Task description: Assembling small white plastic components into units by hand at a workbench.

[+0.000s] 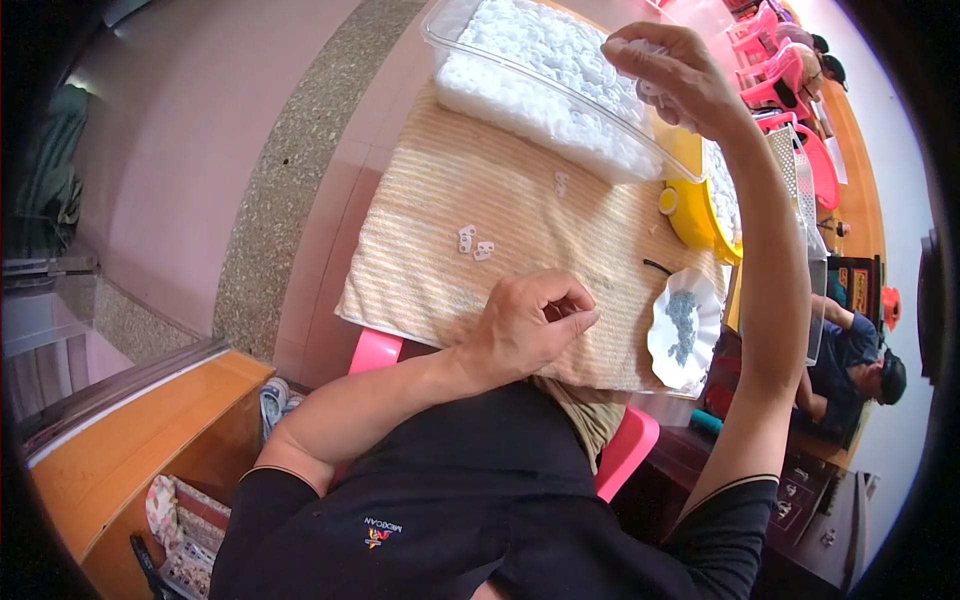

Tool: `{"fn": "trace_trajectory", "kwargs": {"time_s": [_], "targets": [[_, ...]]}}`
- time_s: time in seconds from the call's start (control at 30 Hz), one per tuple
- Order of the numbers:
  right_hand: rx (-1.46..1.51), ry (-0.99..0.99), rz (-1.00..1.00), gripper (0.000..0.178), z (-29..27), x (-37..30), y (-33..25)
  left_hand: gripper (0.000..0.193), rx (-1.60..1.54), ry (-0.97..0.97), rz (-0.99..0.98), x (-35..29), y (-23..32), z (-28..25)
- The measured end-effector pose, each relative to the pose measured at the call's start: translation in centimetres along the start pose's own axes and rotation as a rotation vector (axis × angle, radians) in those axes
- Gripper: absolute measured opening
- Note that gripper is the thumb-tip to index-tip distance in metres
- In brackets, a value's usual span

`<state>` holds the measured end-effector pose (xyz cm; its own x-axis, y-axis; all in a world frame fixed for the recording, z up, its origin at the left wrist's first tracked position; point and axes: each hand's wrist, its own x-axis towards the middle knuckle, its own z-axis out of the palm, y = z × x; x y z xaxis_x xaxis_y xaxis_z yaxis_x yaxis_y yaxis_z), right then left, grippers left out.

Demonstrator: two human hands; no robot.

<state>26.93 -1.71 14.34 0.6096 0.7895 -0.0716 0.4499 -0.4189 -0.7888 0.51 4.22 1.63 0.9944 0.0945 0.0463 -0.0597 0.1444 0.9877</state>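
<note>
My right hand is raised over the right end of a clear plastic bin, its fingers closed round several small white plastic pieces. The bin is heaped with similar white pieces. Low over the striped towel, near its front edge, my left hand is curled, with thumb and forefinger brought together; whatever the fingers may hold is hidden. Beyond it lie two white pieces with holes side by side. Another white piece lies closer to the bin.
A yellow bucket with white pieces stands right of the towel. A white scalloped dish of small grey-blue bits sits at the towel's right front. Pink chairs and seated people are farther right. A wooden cabinet stands at left.
</note>
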Motion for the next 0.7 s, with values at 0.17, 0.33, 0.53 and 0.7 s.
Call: {"fn": "trace_trajectory", "kwargs": {"time_s": [0.17, 0.33, 0.53, 0.7], "targets": [[-0.029, 0.05, -0.018, 0.031, -0.5, -5.4, -4.1, 0.011, 0.004, -0.116, -0.04, 0.5, 0.9, 1.3], [-0.101, -0.033, -0.083, 0.029, 4.4, -8.0, -4.1, 0.012, 0.05, -0.137, -0.023, 0.4, 0.6, 1.1], [-0.178, -0.029, -0.071, 0.029, 9.5, -8.8, 2.0, 0.014, 0.104, -0.167, -0.02, 0.4, 1.0, 0.9], [-0.347, 0.03, -0.053, 0.029, 11.9, -9.3, 4.5, 0.014, 0.06, -0.203, -0.026, 0.3, 0.4, 0.9]]}}
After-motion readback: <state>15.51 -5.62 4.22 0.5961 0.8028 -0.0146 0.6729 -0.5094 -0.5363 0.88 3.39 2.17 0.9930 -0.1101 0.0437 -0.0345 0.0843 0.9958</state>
